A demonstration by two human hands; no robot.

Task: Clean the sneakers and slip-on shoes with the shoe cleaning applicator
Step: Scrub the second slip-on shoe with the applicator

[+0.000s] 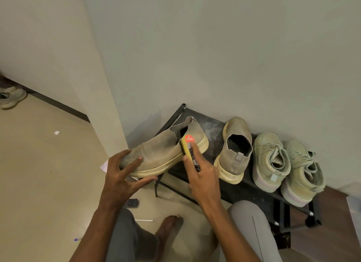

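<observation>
Knitted beige fabric covers the slip-on shoe (162,154), which is held off the rack by the left hand (121,175): the grip is wide, the thumb stretched under the pale sole near the toe and the fingers curled over the toe cap. The shoe cleaning applicator (190,150) (yellow sponge edge, orange-red label at its tip) is gripped by the right hand (203,174), the fingers closed along its dark body with one extended on top. Its sponge edge is pressed against the shoe's side, just below the ankle opening. Both forearms are raised from the bottom of the view, the wrists angled inwards. The second slip-on (233,150) and two laced sneakers (270,162) (301,174) are set side by side on the black shoe rack (213,129), heels outward.
</observation>
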